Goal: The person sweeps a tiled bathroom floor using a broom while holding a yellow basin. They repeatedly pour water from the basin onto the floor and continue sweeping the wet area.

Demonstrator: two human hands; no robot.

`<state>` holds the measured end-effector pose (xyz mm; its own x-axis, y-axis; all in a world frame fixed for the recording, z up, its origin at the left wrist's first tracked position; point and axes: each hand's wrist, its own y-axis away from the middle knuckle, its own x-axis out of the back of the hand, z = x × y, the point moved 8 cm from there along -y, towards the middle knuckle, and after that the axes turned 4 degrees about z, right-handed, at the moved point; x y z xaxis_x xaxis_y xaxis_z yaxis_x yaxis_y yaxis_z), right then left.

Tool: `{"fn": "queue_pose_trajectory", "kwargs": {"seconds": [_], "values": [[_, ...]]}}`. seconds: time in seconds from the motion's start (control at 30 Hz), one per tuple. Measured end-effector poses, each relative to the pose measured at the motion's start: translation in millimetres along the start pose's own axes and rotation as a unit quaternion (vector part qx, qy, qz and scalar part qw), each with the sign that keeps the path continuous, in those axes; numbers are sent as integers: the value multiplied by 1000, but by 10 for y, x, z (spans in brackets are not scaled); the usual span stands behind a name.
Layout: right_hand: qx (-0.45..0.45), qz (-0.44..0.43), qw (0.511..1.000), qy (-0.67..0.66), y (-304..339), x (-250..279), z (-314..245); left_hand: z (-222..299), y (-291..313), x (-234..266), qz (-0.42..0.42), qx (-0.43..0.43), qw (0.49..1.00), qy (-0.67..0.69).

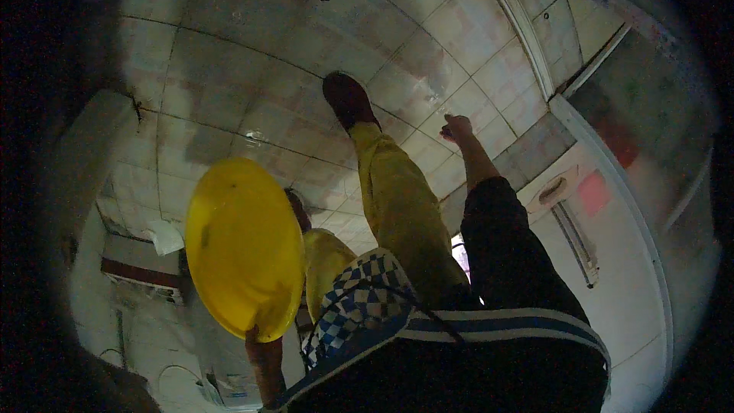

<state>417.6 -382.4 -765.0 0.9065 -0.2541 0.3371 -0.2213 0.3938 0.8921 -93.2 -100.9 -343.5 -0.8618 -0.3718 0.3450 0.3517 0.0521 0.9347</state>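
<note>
the left hand pinches the lower rim of a yellow basin, which is tipped up at the person's left side above the tiled floor. the right hand is out ahead, apart from the basin, its fingers somewhat curled; whether fully closed, i cannot tell.

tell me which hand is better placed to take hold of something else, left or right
Probably the right: the right hand shows nothing in its grasp and is held out in front, over the tiled floor. The left hand is busy gripping the near edge of the yellow basin.
</note>
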Motion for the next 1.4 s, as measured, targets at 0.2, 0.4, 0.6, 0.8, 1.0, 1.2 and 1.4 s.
{"fn": "queue_pose_trajectory", "kwargs": {"seconds": [0.2, 0.4, 0.6, 0.8, 1.0, 1.2, 1.4], "values": [[48, 173, 909, -376, 182, 237, -676, 88, -61, 41, -13, -19, 989, -145], [154, 13, 938, -311, -308, 77, -1415, 52, -82, 66, -34, -7, 998, -57], [253, -161, 841, -450, 191, -367, -1963, 39, -50, 34, -40, -31, 998, 23], [428, -59, 834, -344, 1661, -624, -2850, 66, -35, -129, -51, -45, 998, -9], [588, 255, 764, -72, 2621, -379, -3042, 88, -1, 63, -75, -34, 997, -5], [539, 245, 806, 13, 2330, -454, -3263, 24, -44, 169, -62, -23, 998, -6], [629, 355, 681, 120, 2199, -763, -3957, -86, -256, 508, 9, -25, 1000, 0]]}}
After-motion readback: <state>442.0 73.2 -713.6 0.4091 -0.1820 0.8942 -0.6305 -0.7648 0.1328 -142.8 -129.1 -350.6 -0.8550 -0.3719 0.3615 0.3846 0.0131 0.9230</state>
